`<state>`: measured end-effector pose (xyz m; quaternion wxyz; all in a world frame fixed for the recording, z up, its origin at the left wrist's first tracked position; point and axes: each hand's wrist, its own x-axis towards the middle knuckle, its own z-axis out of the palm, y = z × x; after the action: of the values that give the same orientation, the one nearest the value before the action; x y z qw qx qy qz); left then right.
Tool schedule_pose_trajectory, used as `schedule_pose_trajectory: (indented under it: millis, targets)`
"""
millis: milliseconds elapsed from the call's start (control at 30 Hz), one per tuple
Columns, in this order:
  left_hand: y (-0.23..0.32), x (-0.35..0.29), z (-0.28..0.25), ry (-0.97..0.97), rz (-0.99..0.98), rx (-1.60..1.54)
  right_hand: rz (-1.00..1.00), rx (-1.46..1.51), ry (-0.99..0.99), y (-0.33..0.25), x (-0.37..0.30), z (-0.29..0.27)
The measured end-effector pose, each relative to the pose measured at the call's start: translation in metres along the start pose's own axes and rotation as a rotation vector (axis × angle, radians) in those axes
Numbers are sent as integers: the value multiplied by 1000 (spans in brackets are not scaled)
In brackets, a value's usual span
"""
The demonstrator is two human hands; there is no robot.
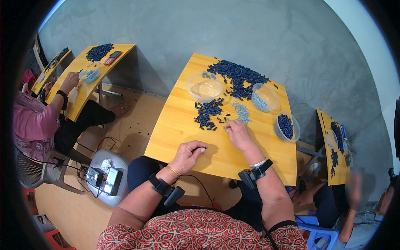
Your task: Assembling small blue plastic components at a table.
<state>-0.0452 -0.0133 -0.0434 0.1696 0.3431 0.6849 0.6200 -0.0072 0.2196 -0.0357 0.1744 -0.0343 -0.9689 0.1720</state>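
My left hand (188, 157) hovers over the near edge of the yellow wooden table (175, 129). Its thumb and forefinger pinch a small dark blue cylindrical piece (205, 147). To its right, my right hand (239, 135) reaches down with fingertips pinched together at the table top; what they hold is too small to make out. Just beyond those fingers lies a loose patch of small light blue pieces (241, 112). A small heap of dark blue cylinders (207, 113) sits to the left of it, and a larger heap (237, 75) spreads along the far side.
On the table stand a clear plastic bowl (194, 93), a tilted clear bowl (270, 98) with light blue pieces, and a clear tub (295, 130) of dark cylinders. Persons sit at similar tables left and right. A grey stool (109, 199) with electronic devices and cables stands at lower left.
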Motion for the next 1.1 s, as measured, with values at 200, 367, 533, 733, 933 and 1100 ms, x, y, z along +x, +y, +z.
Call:
schedule_pose_trajectory:
  millis: [200, 367, 533, 733, 933, 1100]
  targets:
    - [-1, 0, -1, 3, 13, -10, -13, 4, 6, 3, -2, 0]
    - [-3, 0, -1, 4, 13, -7, 51, -34, 27, 4, -2, -6]
    - [-3, -1, -1, 1, 14, -7, 72, -34, 55, 5, -3, -7]
    - [1, -1, 0, -4, 16, -3, 65, 43, 76, 11, -3, -5]
    - [-5, 0, -1, 12, 13, -8, 38, 147, 13, -2, -13, -26]
    - [-3, 0, -2, -1, 7, -15, -36, 30, -111, -9, -36, -37]
